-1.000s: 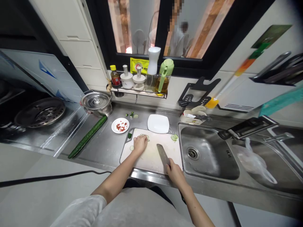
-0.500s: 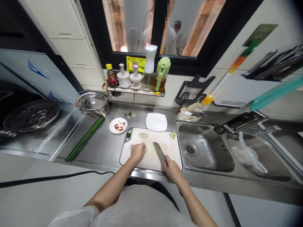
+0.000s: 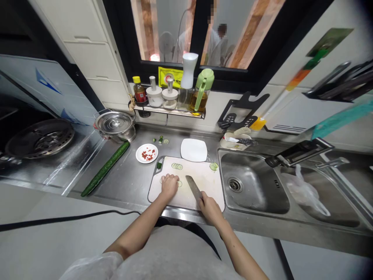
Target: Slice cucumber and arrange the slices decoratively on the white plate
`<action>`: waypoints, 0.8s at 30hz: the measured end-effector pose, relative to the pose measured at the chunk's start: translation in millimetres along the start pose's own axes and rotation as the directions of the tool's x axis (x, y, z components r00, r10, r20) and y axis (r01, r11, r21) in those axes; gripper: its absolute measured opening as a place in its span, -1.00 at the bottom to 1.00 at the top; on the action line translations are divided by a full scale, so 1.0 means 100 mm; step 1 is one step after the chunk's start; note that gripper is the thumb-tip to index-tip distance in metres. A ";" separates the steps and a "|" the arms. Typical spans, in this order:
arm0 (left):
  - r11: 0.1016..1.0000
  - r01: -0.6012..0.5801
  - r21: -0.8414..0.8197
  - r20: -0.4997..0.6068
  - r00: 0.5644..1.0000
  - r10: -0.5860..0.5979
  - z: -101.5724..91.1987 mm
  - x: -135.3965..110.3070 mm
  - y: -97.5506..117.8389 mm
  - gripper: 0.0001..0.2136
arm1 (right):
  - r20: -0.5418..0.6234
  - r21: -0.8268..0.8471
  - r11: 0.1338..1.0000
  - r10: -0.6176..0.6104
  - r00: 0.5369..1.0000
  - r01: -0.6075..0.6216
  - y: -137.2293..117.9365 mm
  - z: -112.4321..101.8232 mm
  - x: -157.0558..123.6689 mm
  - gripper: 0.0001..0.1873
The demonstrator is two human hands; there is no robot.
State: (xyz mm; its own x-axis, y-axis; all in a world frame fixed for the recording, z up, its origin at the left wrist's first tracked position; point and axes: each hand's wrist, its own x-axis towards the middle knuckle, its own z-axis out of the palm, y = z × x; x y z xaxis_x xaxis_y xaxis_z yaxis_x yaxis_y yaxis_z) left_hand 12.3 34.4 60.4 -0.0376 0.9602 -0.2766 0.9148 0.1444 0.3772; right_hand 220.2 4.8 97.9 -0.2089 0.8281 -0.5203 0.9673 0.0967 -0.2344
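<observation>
On the white cutting board (image 3: 186, 198) my left hand (image 3: 169, 186) presses down with curled fingers over thin cucumber slices (image 3: 180, 184), whose edges show on both sides of it. My right hand (image 3: 210, 206) is wrapped round the handle of a kitchen knife (image 3: 193, 187). The blade lies low over the board, slanting up-left, a short way right of the slices. Behind my left hand an overlapping row of cucumber slices (image 3: 177, 166) lies flat. More cucumber pieces (image 3: 213, 167) sit at the board's far right corner, and a dark green piece (image 3: 159, 165) is by the board's handle slot.
A whole cucumber (image 3: 105, 169) lies left of the board. Behind stand a plate of red bits (image 3: 142, 160), a white square plate (image 3: 194, 150) and a lidded steel pot (image 3: 115, 126). The sink (image 3: 253, 182) adjoins at right; a seasoning rack (image 3: 171, 110) hangs above.
The knife tip has shifted slightly left, closer to my left hand. My left fingers have moved a little on the slices. The whole view has shifted slightly.
</observation>
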 end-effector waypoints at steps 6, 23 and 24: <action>1.000 0.011 0.012 -0.018 1.000 -0.011 0.04 -0.01 0.00 -0.74 | 0.006 -0.012 1.000 -0.013 1.000 0.013 -0.04 -0.02 0.01 -0.74; 0.999 0.037 -0.024 -0.063 0.997 -0.039 0.10 -0.02 -0.01 -0.76 | 0.050 -0.060 0.995 -0.072 0.996 0.075 0.03 -0.01 0.01 -0.77; 0.999 0.041 -0.028 -0.067 0.997 -0.043 0.09 -0.03 -0.01 -0.76 | 0.056 -0.066 0.994 -0.081 0.995 0.085 0.03 -0.01 0.01 -0.77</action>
State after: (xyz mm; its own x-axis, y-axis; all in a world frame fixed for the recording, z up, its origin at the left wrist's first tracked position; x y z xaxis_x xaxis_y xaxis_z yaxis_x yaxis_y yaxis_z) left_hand 15.3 29.4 52.5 -0.1035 0.9671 -0.2325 0.9010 0.1902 0.3899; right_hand 222.9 6.4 97.7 -0.2944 0.7852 -0.5448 0.9535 0.2027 -0.2231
